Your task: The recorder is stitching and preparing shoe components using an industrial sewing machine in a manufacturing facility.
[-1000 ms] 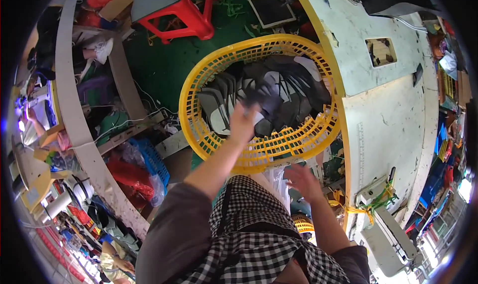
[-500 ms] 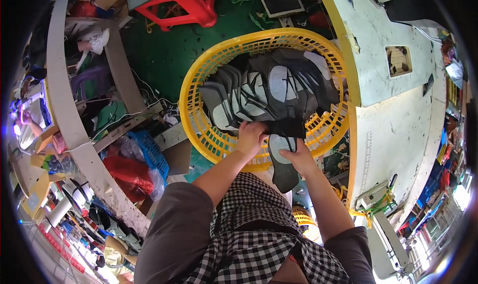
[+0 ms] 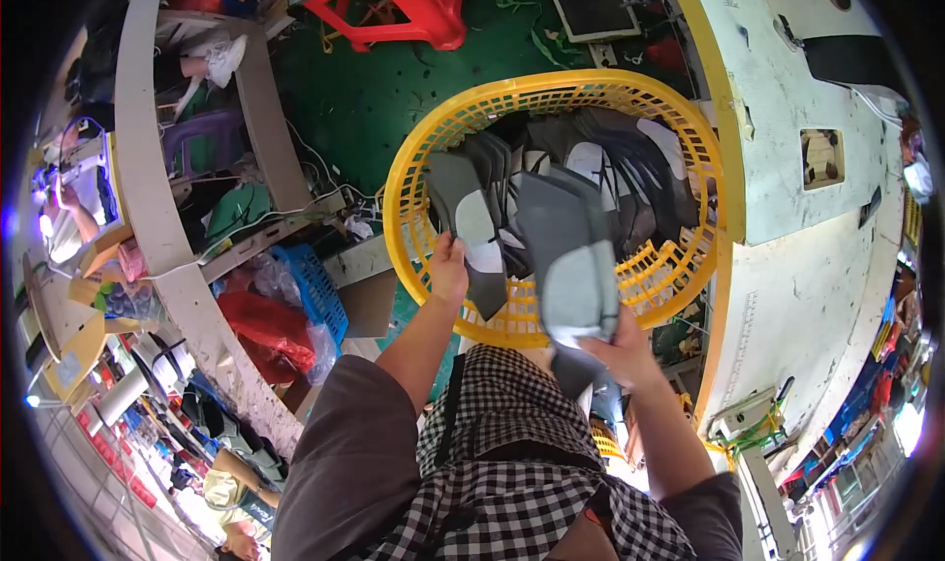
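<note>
Right hand [image 3: 620, 349] grips a grey insole piece [image 3: 571, 276]; left hand [image 3: 450, 271] pinches another insole [image 3: 471, 231] over the yellow basket [image 3: 630, 93], with a white worktable [image 3: 807, 295] beside it and a red stool [image 3: 394, 5] beyond.

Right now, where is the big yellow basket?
The yellow basket sits on the green floor in the middle of the head view, just ahead of both hands, against the white workbench on the right.

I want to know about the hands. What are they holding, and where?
Right hand holds a grey shoe piece by its bottom end; left hand grips another by its edge.
</note>
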Demonstrator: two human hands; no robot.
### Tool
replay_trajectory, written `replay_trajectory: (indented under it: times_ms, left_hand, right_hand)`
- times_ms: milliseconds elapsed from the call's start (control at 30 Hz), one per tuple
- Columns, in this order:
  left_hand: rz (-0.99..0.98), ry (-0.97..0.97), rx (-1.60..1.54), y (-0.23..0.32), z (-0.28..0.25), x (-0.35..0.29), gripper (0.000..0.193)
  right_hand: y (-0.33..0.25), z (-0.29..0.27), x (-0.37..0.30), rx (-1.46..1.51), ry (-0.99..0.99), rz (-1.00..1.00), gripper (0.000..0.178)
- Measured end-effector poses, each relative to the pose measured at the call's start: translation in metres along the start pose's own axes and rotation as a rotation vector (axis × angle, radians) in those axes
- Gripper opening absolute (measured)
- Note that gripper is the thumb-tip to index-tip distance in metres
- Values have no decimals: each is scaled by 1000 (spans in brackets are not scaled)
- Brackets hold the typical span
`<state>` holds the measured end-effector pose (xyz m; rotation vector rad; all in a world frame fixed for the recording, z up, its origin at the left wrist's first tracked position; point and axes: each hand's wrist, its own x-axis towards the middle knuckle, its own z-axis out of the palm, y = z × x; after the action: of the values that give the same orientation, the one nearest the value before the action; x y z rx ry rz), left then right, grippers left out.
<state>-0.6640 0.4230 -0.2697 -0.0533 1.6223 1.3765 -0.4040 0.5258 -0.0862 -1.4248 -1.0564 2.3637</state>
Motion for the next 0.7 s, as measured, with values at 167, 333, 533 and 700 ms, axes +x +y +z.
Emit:
replay_trajectory:
  times_ms: [167,333,533,700]
  left_hand:
    - [10,211,355,9,1,17,49]
    - [-149,117,150,1,-24,39,67]
    - [-221,172,526,-11,0,49,72]
    - [-237,-39,623,-10,-35,54,68]
  right_hand:
    - [67,45,102,-56,-15,-20,75]
    - [78,37,149,-815,203,-276,75]
    - [81,23,175,-385,22,-24,71]
    - [84,27,175,-186,-73,263,75]
